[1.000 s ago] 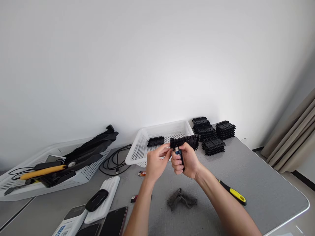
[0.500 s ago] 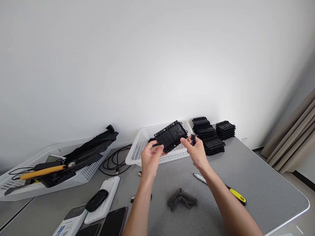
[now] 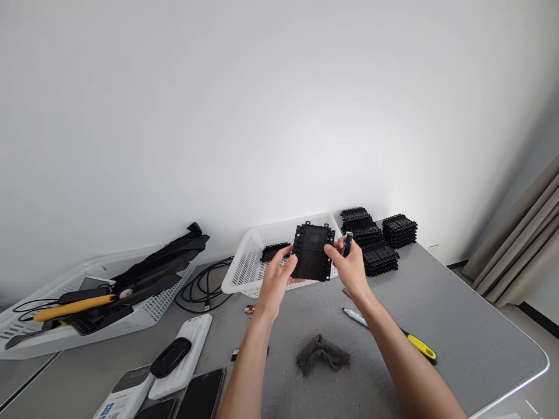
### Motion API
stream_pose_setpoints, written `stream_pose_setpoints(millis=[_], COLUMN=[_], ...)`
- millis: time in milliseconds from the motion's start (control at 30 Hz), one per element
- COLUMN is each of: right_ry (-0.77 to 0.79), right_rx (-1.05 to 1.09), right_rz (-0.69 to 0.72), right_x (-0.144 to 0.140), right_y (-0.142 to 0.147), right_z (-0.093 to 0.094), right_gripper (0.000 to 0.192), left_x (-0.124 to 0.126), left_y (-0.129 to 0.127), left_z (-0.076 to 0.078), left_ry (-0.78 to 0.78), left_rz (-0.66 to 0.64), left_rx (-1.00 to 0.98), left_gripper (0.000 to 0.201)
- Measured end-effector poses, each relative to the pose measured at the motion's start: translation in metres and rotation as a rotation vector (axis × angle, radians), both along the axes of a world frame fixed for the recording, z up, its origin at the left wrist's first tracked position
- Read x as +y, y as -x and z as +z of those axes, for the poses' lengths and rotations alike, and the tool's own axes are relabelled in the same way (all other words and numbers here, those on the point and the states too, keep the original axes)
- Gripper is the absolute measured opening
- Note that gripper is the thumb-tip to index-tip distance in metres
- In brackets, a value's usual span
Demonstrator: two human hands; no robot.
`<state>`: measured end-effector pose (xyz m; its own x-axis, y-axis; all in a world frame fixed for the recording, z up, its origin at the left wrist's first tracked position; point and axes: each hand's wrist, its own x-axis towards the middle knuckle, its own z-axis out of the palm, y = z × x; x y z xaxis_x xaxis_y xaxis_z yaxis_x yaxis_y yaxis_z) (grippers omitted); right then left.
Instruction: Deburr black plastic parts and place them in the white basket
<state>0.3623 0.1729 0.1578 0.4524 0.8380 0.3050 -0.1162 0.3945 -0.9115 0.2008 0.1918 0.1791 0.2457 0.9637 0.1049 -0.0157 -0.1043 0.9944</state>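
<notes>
A black plastic panel (image 3: 312,256) with toothed, clip-like sides is held up in front of the white basket. My left hand (image 3: 274,279) grips its left edge, thumb on the near face and fingers behind. My right hand (image 3: 353,270) is closed around a small dark blue tool (image 3: 347,243) with a silvery edge, whose exact kind I cannot make out. The right thumb also presses against the panel's right edge. Below the hands, a crumpled dark grey cloth (image 3: 322,354) lies on the table.
The white basket (image 3: 238,282) holds another black panel (image 3: 275,251). Stacked panels (image 3: 375,247) stand at the back right. A marker (image 3: 353,316) and a yellow-black handle (image 3: 421,348) lie by my right forearm. Left are a loaded basket (image 3: 148,311), cable (image 3: 196,285), power bank (image 3: 194,343) and phone (image 3: 201,393).
The panel has turned from a slant to nearly upright and shifted slightly right. The left hand moved right with it, uncovering the panel in the basket. The right hand still holds the dark tool.
</notes>
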Motion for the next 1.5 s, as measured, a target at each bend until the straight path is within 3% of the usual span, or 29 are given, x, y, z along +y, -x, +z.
stream_pose_setpoints(millis=[200,367,433,633,767,1067,1500], right_ry=[0.011,0.041,0.018,0.097,0.149,0.231,0.280], right_rx=[-0.151,-0.263,-0.189,0.151,0.249,0.352,0.448], right_rz=[-0.036,-0.155,-0.065,0.522,0.709,0.773,0.761], right_x=[-0.005,-0.015,-0.019,-0.020,-0.016,-0.014,-0.013], right_y=[0.002,0.007,0.010,0.022,0.028,0.025,0.023], right_z=[0.006,0.014,0.017,0.016,0.011,0.011,0.011], right_gripper=[0.025,0.026,0.031,0.039,0.034,0.029,0.026], left_x=[0.006,0.010,0.011,0.011,0.007,-0.003,-0.007], left_y=[0.002,0.004,0.004,0.003,0.001,-0.004,-0.006], left_z=[-0.008,-0.014,-0.016,-0.014,-0.010,-0.002,-0.001], left_ry=[-0.067,-0.083,-0.092,-0.186,-0.248,-0.332,-0.330], left_rz=[-0.064,0.171,0.211,0.103,0.021,-0.002,-0.006], left_rx=[0.098,0.096,0.105,0.135,0.157,0.225,0.246], left_gripper=[0.064,0.072,0.071,0.048,0.034,0.019,0.028])
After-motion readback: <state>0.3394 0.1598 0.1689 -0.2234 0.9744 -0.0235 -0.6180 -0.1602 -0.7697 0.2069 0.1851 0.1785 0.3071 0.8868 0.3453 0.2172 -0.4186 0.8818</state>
